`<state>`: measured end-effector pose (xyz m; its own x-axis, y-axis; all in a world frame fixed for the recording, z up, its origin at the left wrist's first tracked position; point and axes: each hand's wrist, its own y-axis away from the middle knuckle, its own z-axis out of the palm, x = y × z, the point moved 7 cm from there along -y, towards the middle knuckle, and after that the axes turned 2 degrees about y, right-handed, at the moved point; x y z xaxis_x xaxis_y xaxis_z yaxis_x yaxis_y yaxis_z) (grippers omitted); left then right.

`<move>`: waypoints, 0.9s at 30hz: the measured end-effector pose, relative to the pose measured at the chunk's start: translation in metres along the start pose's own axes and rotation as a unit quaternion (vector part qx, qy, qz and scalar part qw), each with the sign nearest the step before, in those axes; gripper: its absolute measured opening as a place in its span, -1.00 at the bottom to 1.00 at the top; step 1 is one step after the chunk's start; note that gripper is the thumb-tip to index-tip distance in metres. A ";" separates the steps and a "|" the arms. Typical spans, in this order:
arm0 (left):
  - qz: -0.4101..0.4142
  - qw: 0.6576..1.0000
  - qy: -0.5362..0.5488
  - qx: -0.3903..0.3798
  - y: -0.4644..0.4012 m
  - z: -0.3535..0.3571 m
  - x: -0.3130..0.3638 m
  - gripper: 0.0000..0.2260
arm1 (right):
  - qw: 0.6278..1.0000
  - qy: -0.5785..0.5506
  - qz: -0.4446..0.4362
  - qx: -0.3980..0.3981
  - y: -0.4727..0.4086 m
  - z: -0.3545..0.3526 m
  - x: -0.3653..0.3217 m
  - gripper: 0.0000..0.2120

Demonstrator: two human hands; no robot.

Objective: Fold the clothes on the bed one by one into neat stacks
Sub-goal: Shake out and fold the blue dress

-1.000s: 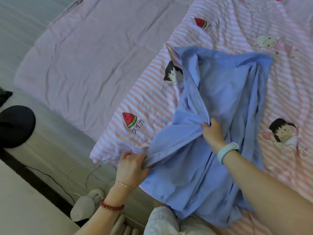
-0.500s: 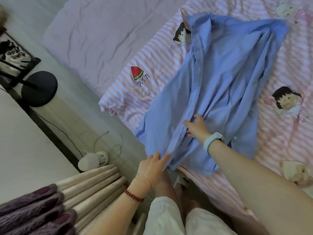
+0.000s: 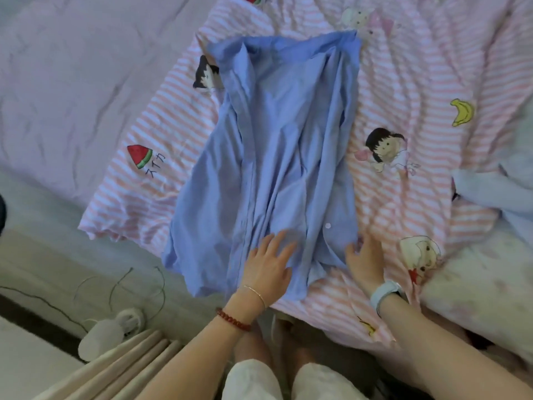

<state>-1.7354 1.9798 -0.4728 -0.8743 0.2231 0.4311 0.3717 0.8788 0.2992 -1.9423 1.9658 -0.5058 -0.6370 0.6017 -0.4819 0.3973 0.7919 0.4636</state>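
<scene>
Both hands, left (image 3: 269, 262) flat and open on the limp light-blue cotton shirt (image 3: 277, 157) at frame centre, right (image 3: 364, 259) open at its hem, suggested soft, light, wrinkle-prone cloth best taken by its edges.

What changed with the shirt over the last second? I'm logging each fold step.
Both hands let go of the blue shirt. The left hand now presses flat on its hem; the right hand lies open at its right edge. The shirt, lifted before, lies spread on the same striped sheet.
</scene>
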 end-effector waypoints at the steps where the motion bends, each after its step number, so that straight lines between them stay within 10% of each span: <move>1: 0.010 0.999 -0.005 -0.039 -0.009 0.011 0.007 -0.54 | 1.000 -0.015 0.007 0.002 -0.001 0.000 0.005 -0.78; 7: -0.028 0.990 -0.021 -0.137 -0.034 0.043 0.006 -0.50 | 0.983 -0.168 0.056 -0.050 -0.001 0.014 0.012 -0.97; 16: -0.069 0.989 0.133 0.009 -0.053 0.006 0.040 -0.72 | 0.933 -0.252 0.046 0.252 0.013 -0.110 0.046 -0.86; 24: -0.277 0.717 0.605 -0.206 -0.065 0.032 0.107 -0.79 | 0.972 -0.152 -0.133 0.121 0.050 -0.094 0.013 -0.79; 27: -0.309 0.730 0.597 -0.122 -0.058 0.034 0.094 -0.81 | 0.972 -0.082 -0.206 0.079 0.068 -0.079 0.004 -0.93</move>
<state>-1.8498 1.9637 -0.4784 -0.0568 -0.8391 0.5409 0.1948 0.5221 0.8304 -1.9701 2.0141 -0.4176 -0.6551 0.2286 -0.7202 0.2349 0.9675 0.0934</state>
